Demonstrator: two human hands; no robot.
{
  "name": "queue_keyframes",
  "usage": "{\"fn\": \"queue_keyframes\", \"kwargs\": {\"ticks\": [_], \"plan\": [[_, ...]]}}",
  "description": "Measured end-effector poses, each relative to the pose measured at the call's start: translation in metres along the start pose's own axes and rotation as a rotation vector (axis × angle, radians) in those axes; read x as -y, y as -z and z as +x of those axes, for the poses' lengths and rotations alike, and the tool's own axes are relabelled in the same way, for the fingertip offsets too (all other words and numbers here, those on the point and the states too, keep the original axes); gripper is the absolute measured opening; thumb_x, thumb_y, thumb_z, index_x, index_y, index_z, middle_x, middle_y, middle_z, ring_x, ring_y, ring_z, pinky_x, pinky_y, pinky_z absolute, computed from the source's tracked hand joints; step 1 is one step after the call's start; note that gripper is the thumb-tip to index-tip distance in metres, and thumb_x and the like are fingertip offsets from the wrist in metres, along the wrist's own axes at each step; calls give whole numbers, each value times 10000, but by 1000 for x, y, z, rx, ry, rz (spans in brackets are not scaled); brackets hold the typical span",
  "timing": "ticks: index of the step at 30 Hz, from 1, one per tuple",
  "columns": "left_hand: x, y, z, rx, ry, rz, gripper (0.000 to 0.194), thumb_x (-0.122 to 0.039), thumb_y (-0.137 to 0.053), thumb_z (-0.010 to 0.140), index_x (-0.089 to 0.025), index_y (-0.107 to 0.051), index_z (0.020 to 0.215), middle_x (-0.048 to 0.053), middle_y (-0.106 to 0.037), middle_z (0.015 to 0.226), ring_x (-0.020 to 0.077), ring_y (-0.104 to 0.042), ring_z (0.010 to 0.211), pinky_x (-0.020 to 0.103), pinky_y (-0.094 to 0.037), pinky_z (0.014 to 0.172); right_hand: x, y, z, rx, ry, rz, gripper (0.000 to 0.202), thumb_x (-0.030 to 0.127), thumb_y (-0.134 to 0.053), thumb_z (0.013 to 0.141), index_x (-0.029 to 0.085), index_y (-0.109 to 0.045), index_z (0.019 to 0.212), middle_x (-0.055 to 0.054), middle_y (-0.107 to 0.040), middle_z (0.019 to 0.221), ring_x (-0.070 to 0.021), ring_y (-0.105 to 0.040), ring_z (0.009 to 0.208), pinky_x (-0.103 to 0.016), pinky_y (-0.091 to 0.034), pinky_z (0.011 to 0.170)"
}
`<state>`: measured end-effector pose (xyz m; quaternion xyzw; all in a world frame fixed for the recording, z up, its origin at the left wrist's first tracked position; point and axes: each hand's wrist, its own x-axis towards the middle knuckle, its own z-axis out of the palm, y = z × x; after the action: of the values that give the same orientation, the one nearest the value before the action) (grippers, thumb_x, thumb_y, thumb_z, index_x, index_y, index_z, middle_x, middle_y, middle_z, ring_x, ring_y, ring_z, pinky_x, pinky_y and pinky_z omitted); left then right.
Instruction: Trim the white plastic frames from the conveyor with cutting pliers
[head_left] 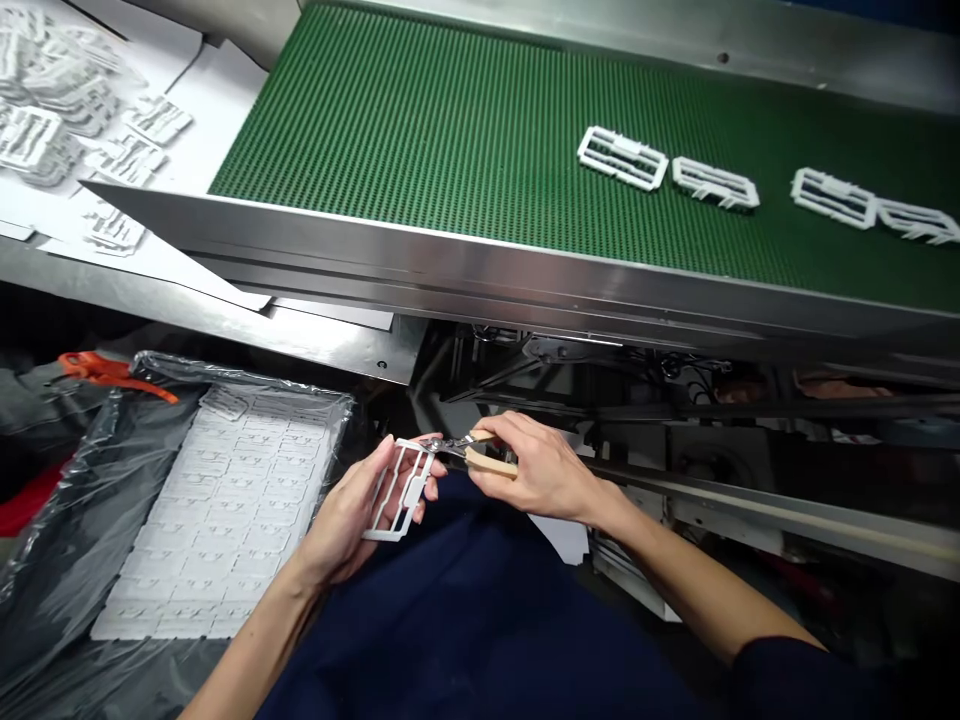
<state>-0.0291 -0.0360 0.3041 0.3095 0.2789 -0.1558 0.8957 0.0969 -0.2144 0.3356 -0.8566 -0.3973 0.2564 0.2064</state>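
Note:
My left hand (349,515) holds a white plastic frame (411,490) with thin lengthwise bars, tilted above my lap. In my right hand (544,470) is a pair of nippers (491,464) with cream handles, the fingers wrapped round them. The metal jaws meet the upper right corner of the frame. Whether they are closed on the plastic is too small to tell. Similar white plastic parts (622,158) lie on the green conveyor belt (420,120) in front of me, two of them touching at the far right.
At lower left, a box lined with clear plastic film (247,368) contains rows of white parts (217,520). Orange-handled scissors (112,372) rest by its far corner. Piles of white parts (60,80) lie on paper at upper left. The conveyor's metal side rail (480,270) crosses ahead of my hands.

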Motion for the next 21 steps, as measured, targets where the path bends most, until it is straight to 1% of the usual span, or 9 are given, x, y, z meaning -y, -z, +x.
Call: {"fn": "queue_keyframes", "kwargs": {"ticks": [4, 8, 12, 14, 16, 18, 20, 21], "plan": [[2, 2, 0, -9, -3, 26, 426, -441, -406, 904, -138, -572, 1153, 103, -633, 955, 162, -552, 704, 255, -471, 602, -4, 1, 1, 32, 38, -45, 283, 307, -564, 752, 208, -545, 1017, -24, -594, 918, -150, -538, 814, -260, -415, 750], [3, 4, -1, 13, 19, 99, 432, -448, -401, 901, -131, -589, 1126, 98, -642, 897, 154, -552, 640, 263, -472, 613, -4, 4, -1, 53, 47, -98, 285, 310, -570, 752, 215, -555, 1020, -15, -598, 876, -146, -547, 790, -247, -402, 706], [-1, 3, 0, 15, 44, 138, 437, -459, -397, 898, -123, -622, 1063, 88, -641, 834, 149, -551, 617, 249, -463, 602, -4, 9, -1, 62, 49, -124, 240, 323, -568, 759, 231, -559, 981, 6, -595, 839, -126, -545, 733, -224, -369, 636], [-5, 4, 1, 14, 57, 140, 432, -459, -410, 894, -128, -621, 1073, 88, -646, 840, 150, -554, 620, 247, -464, 597, -7, 10, 1, 50, 56, -128, 220, 322, -567, 759, 233, -561, 960, 11, -595, 815, -120, -541, 704, -219, -354, 614], [-8, 6, 1, 28, 69, 136, 434, -467, -438, 880, -137, -612, 1102, 91, -652, 878, 151, -557, 625, 256, -471, 595, -10, 8, 2, 16, 61, -137, 215, 317, -571, 750, 235, -565, 949, 12, -599, 800, -121, -545, 696, -218, -351, 610], [-9, 6, 2, 32, 103, 133, 443, -487, -492, 848, -153, -606, 1117, 91, -655, 920, 163, -577, 658, 265, -483, 601, -8, 4, -5, -51, 48, -152, 216, 317, -581, 732, 240, -575, 933, 13, -606, 787, -127, -557, 697, -220, -362, 615], [-12, 2, 12, 28, 188, 151, 463, -529, -561, 789, -193, -610, 1104, 77, -662, 904, 188, -601, 688, 279, -494, 578, -1, -2, -22, -168, 10, -164, 225, 343, -605, 697, 248, -583, 899, 22, -613, 762, -129, -574, 689, -217, -379, 611], [-15, -4, 22, 45, 257, 182, 477, -557, -588, 756, -220, -611, 1092, 69, -665, 861, 207, -609, 685, 298, -498, 547, 3, -4, -31, -249, -12, -170, 242, 364, -620, 673, 251, -584, 884, 31, -616, 750, -126, -582, 679, -212, -387, 602]]}}
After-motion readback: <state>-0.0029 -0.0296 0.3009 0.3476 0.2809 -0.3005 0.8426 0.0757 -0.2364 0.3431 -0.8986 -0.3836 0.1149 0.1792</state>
